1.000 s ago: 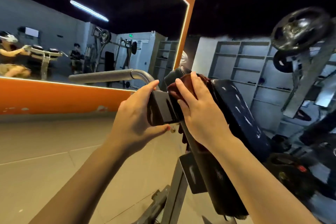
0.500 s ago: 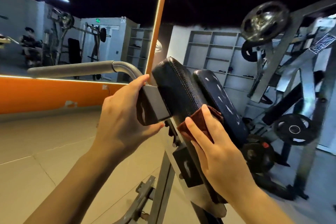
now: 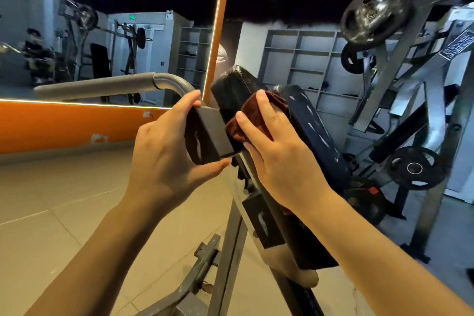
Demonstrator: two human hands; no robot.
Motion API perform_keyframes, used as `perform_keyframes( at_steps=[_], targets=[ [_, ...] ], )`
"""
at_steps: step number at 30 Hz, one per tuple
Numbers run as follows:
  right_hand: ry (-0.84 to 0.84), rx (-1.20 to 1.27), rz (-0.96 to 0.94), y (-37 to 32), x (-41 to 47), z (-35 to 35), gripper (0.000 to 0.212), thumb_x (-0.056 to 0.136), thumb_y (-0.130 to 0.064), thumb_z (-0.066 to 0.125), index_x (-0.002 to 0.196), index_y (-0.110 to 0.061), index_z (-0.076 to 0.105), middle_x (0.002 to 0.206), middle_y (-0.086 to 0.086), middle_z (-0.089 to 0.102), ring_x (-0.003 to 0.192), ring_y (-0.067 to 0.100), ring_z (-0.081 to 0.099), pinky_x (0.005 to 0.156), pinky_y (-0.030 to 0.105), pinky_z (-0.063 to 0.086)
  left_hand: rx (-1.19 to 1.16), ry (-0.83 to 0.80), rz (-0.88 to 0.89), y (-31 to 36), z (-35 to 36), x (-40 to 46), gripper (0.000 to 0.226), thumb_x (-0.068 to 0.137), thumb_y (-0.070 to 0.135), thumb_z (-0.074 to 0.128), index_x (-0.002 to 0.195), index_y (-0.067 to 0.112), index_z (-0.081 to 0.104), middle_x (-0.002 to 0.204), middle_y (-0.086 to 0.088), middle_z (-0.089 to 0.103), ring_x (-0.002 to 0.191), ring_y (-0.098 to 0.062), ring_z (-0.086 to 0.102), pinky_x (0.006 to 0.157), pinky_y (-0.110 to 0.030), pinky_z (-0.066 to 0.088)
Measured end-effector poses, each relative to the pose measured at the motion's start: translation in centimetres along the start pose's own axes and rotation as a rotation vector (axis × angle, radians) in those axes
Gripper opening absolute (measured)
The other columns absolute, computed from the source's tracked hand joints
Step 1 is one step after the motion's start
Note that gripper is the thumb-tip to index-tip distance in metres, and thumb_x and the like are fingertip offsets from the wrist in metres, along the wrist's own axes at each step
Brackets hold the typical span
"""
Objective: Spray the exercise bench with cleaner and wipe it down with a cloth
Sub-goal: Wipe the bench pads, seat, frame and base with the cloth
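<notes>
The fingers [image 3: 266, 113] of the right hand [image 3: 284, 156] lie nearly straight, pressing a dark red cloth [image 3: 246, 115] flat against the tilted black bench pad [image 3: 230, 90]. The left hand [image 3: 164, 154] grips the dark square bracket [image 3: 207, 133] just beside it, below the grey tube handle [image 3: 102, 86].

So the bench [image 3: 232, 90] is this black padded thing tilted up steep on a grey metal frame [image 3: 228, 244], which stands on a beige tiled floor [image 3: 51, 200]. A second dark pad [image 3: 315, 131] sits just beside it on the right, scuffed with pale marks. Lying flat against the bench padding is a dark red cloth [image 3: 252, 115]. A black rectangular bracket [image 3: 210, 133] sticks off the left side, with a curved grey tube handle [image 3: 102, 86] coming out of it.
</notes>
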State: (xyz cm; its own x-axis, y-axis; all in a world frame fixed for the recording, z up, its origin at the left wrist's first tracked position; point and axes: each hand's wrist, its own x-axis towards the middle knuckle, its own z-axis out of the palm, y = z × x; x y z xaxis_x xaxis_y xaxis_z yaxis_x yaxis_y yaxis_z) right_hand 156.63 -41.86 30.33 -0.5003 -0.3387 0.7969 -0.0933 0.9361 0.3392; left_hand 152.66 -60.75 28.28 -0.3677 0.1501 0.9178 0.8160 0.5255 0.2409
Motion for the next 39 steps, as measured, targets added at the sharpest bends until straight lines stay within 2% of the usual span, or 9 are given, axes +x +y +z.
perform_keyframes(
  at_steps=[8, 12, 16, 19, 22, 24, 27, 32, 39],
  targets=[
    [-0.044, 0.039, -0.009, 1.1, -11.0, -2.2, 0.044, 0.103, -0.031, 0.033, 0.138, -0.011, 0.051, 0.151, 0.014, 0.035, 0.129, 0.036, 0.049, 0.103, 0.045, 0.037, -0.009, 0.005, -0.005, 0.6, -0.2, -0.2, 0.101, 0.059, 0.039, 0.087, 0.141, 0.006, 0.039, 0.124, -0.015, 0.061, 0.111, -0.03, 0.057, 0.091, -0.037, 0.037],
    [0.031, 0.084, -0.004, 0.4, -7.1, -1.5, 0.042, 0.101, -0.027, 0.038, 0.134, -0.008, 0.056, 0.148, 0.016, 0.042, 0.134, 0.034, 0.044, 0.107, 0.043, 0.037, -0.012, 0.013, -0.006, 0.9, 0.0, -0.2, 0.095, 0.061, 0.046, 0.078, 0.14, 0.006, 0.042, 0.125, -0.014, 0.061, 0.112, -0.029, 0.057, 0.092, -0.037, 0.041],
    [0.104, 0.055, -0.022, 0.0, 0.9, -0.2, 0.041, 0.093, -0.007, 0.059, 0.134, -0.005, 0.057, 0.145, 0.022, 0.046, 0.132, 0.04, 0.046, 0.105, 0.041, 0.035, 0.012, 0.03, 0.001, 1.1, 0.1, -0.2, 0.095, 0.059, 0.039, 0.086, 0.137, 0.003, 0.045, 0.122, -0.016, 0.062, 0.11, -0.032, 0.059, 0.091, -0.036, 0.038],
    [0.158, 0.048, -0.012, -0.5, 5.2, 0.6, 0.05, 0.088, -0.005, 0.068, 0.136, -0.009, 0.056, 0.147, 0.023, 0.043, 0.13, 0.043, 0.047, 0.098, 0.041, 0.043, 0.024, 0.033, 0.001, 1.1, 0.0, -0.2, 0.092, 0.062, 0.05, 0.071, 0.138, 0.004, 0.044, 0.12, -0.016, 0.063, 0.109, -0.034, 0.06, 0.091, -0.038, 0.035],
    [0.157, 0.104, -0.025, -0.2, 3.5, 0.4, 0.05, 0.091, -0.014, 0.063, 0.138, -0.012, 0.046, 0.149, 0.021, 0.038, 0.129, 0.036, 0.047, 0.099, 0.032, 0.043, 0.003, 0.034, -0.012, 0.9, 0.1, -0.2, 0.094, 0.064, 0.056, 0.07, 0.138, 0.005, 0.043, 0.122, -0.015, 0.062, 0.11, -0.034, 0.058, 0.091, -0.038, 0.032],
    [0.128, 0.105, -0.017, 0.3, 0.0, 0.1, 0.041, 0.094, -0.022, 0.052, 0.134, -0.01, 0.049, 0.148, 0.018, 0.04, 0.13, 0.033, 0.046, 0.103, 0.034, 0.046, -0.004, 0.039, -0.012, 0.7, 0.2, -0.2, 0.096, 0.065, 0.059, 0.075, 0.139, 0.006, 0.042, 0.123, -0.014, 0.062, 0.11, -0.031, 0.057, 0.09, -0.037, 0.032],
    [0.044, 0.119, -0.038, 1.4, -5.8, -0.7, 0.043, 0.099, -0.025, 0.044, 0.139, -0.011, 0.05, 0.152, 0.008, 0.039, 0.142, 0.027, 0.033, 0.112, 0.039, 0.034, -0.008, 0.033, -0.017, 0.5, 0.3, -0.2, 0.097, 0.061, 0.054, 0.071, 0.14, 0.006, 0.041, 0.123, -0.015, 0.061, 0.111, -0.031, 0.056, 0.09, -0.038, 0.033],
    [-0.094, 0.059, -0.107, 2.4, -13.3, -2.9, 0.049, 0.107, -0.039, 0.022, 0.139, -0.013, 0.047, 0.15, 0.005, 0.04, 0.139, 0.026, 0.033, 0.108, 0.044, 0.034, -0.026, 0.01, -0.026, 0.8, -0.1, -0.2, 0.099, 0.065, 0.061, 0.073, 0.141, 0.006, 0.04, 0.127, -0.016, 0.059, 0.114, -0.034, 0.055, 0.093, -0.041, 0.034],
    [-0.06, 0.057, -0.229, 2.6, -10.3, -2.7, 0.037, 0.102, -0.023, 0.037, 0.133, -0.012, 0.053, 0.143, 0.007, 0.048, 0.14, 0.024, 0.033, 0.117, 0.035, 0.025, 0.008, 0.009, -0.027, 1.0, 0.1, -0.3, 0.096, 0.062, 0.042, 0.084, 0.14, 0.005, 0.041, 0.123, -0.017, 0.06, 0.111, -0.033, 0.057, 0.091, -0.048, 0.043]
  ],
)
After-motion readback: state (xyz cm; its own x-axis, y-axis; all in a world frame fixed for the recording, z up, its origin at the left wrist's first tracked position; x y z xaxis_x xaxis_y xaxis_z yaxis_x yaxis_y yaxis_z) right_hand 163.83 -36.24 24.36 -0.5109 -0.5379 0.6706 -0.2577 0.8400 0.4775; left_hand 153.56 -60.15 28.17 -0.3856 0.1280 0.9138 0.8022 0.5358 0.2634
